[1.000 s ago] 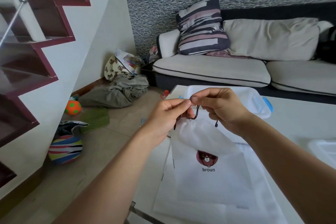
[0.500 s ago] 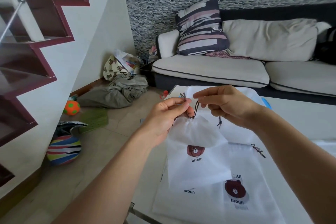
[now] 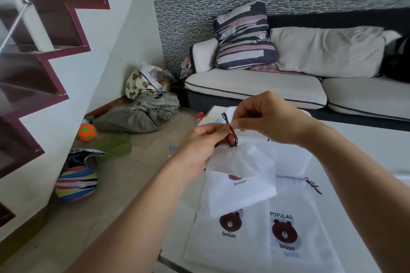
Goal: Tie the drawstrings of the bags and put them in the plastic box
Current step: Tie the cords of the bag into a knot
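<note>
Living-room setting: a pale sofa [image 3: 266, 86] with a striped cushion [image 3: 244, 35] is sitting along the patterned wall in the upper right of the frame, stairs are climbing the upper left, and balls and crumpled cloth are lying on the floor at left.

A white desk [image 3: 366, 146] is occupying the lower right of the frame. Both hands are working above its near-left part. The left hand [image 3: 199, 142] is pinching the gathered neck of a small white bag [image 3: 241, 173], its grip pressed together on the fabric and the dark drawstring [image 3: 231, 133]. The right hand [image 3: 270, 119] is pinching the upper end of that same drawstring, fingers curled — the cord is running taut between the two hands.

The held bag is hanging just above more white bags [image 3: 266, 239] lying flat on the desk, printed with brown bear faces and the word "broun". The plastic box [image 3: 230, 109] is showing only partly behind the hands, at frame centre.
</note>
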The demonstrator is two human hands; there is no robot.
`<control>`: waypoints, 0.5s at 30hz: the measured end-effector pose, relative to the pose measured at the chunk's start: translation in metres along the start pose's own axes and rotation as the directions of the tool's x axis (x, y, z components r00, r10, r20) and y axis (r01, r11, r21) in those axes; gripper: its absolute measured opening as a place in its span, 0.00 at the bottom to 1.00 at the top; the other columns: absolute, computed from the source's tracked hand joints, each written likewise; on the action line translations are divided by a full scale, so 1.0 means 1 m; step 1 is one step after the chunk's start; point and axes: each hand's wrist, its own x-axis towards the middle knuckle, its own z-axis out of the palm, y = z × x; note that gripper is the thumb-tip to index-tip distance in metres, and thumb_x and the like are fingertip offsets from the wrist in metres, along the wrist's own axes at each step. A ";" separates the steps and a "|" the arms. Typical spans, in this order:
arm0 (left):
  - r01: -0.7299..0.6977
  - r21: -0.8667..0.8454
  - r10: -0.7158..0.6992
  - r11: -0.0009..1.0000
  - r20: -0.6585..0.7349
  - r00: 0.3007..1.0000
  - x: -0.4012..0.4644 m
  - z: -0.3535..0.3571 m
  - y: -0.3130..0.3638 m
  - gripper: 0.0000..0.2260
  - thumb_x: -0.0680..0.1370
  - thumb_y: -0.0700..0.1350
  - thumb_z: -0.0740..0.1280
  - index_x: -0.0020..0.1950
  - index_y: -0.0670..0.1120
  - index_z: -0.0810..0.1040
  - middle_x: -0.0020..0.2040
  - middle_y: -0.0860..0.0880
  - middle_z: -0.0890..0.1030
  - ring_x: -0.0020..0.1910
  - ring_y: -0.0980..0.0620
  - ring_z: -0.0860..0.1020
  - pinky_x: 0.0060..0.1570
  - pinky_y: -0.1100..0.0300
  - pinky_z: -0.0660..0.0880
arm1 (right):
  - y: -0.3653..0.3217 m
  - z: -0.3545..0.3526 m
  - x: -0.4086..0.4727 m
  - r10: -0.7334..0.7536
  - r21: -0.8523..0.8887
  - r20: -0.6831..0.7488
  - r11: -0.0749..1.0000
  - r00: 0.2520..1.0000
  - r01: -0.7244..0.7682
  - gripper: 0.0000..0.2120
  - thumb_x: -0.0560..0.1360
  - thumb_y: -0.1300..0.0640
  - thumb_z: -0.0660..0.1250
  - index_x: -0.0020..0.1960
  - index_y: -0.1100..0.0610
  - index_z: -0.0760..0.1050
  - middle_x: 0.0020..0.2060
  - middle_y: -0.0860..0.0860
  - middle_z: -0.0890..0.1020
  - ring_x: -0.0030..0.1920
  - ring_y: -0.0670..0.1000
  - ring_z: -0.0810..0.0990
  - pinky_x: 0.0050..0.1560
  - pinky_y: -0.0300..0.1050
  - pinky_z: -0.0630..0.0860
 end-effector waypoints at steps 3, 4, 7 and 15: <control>0.013 -0.082 -0.011 0.997 0.031 0.999 -0.005 0.004 0.004 0.10 0.81 0.41 0.66 0.41 0.42 0.81 0.34 0.48 0.80 0.31 0.53 0.78 0.35 0.63 0.77 | 0.005 0.007 0.003 -0.010 0.037 -0.113 0.999 0.994 0.014 0.11 0.73 0.54 0.76 0.37 0.58 0.80 0.23 0.44 0.74 0.22 0.44 0.63 0.24 0.33 0.61; 0.020 -0.106 -0.017 0.994 0.035 0.999 -0.006 0.005 0.004 0.09 0.81 0.42 0.66 0.42 0.42 0.81 0.33 0.48 0.80 0.31 0.53 0.78 0.35 0.62 0.77 | 0.008 0.009 0.002 -0.005 0.077 -0.147 0.997 0.989 0.017 0.12 0.73 0.52 0.76 0.36 0.59 0.80 0.24 0.47 0.73 0.23 0.44 0.62 0.24 0.34 0.61; 0.017 -0.055 -0.018 0.998 -0.020 1.000 -0.007 0.008 0.003 0.09 0.80 0.43 0.68 0.41 0.46 0.84 0.32 0.49 0.80 0.31 0.53 0.78 0.35 0.62 0.75 | 0.011 0.015 0.002 0.011 0.291 -0.109 0.957 0.994 0.021 0.14 0.75 0.52 0.74 0.37 0.62 0.80 0.25 0.49 0.73 0.27 0.49 0.62 0.26 0.39 0.61; 0.048 -0.068 -0.047 0.997 0.028 0.999 -0.006 0.008 0.005 0.10 0.80 0.41 0.66 0.41 0.44 0.83 0.35 0.49 0.83 0.33 0.53 0.80 0.38 0.62 0.77 | 0.014 0.017 0.004 0.046 0.452 0.007 0.891 0.999 -0.044 0.09 0.79 0.62 0.68 0.43 0.64 0.84 0.34 0.57 0.75 0.31 0.48 0.64 0.30 0.38 0.60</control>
